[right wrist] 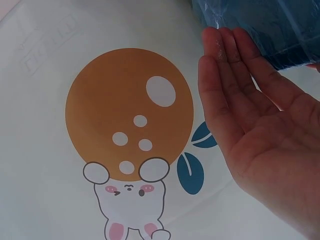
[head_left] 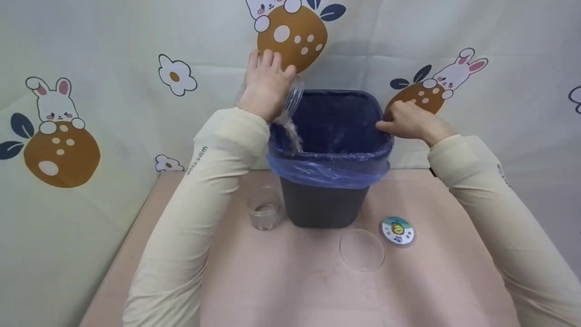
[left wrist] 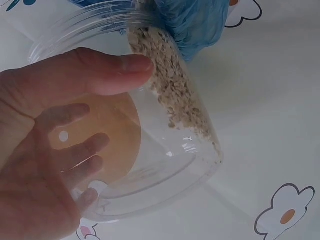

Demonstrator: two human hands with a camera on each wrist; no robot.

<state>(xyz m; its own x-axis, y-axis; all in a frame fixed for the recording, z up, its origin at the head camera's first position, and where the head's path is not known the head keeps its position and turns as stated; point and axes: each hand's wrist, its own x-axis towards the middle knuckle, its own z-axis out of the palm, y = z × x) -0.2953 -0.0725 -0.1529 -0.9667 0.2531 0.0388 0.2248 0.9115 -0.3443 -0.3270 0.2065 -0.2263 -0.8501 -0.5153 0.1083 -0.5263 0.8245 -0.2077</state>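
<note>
My left hand [head_left: 268,86] grips a clear plastic jar [left wrist: 150,195], tipped mouth-down over the left rim of a dark trash bin [head_left: 324,206]. Oat-like flakes [head_left: 292,134] fall from the jar's mouth into the bin. More flakes [left wrist: 170,85] lie along the jar's lower wall in the left wrist view. A blue bin liner [head_left: 331,172] is folded over the rim. My right hand [head_left: 411,120] holds the bin's right rim, thumb at the inside edge. In the right wrist view, its long fingers [right wrist: 235,75] lie against the liner's outside.
On the pink tabletop [head_left: 290,281], a smaller clear container [head_left: 264,211] stands left of the bin. A clear round disc [head_left: 361,250] and a round lid with a printed label [head_left: 397,230] lie in front of it. A rabbit-print cloth [head_left: 218,131] hangs behind.
</note>
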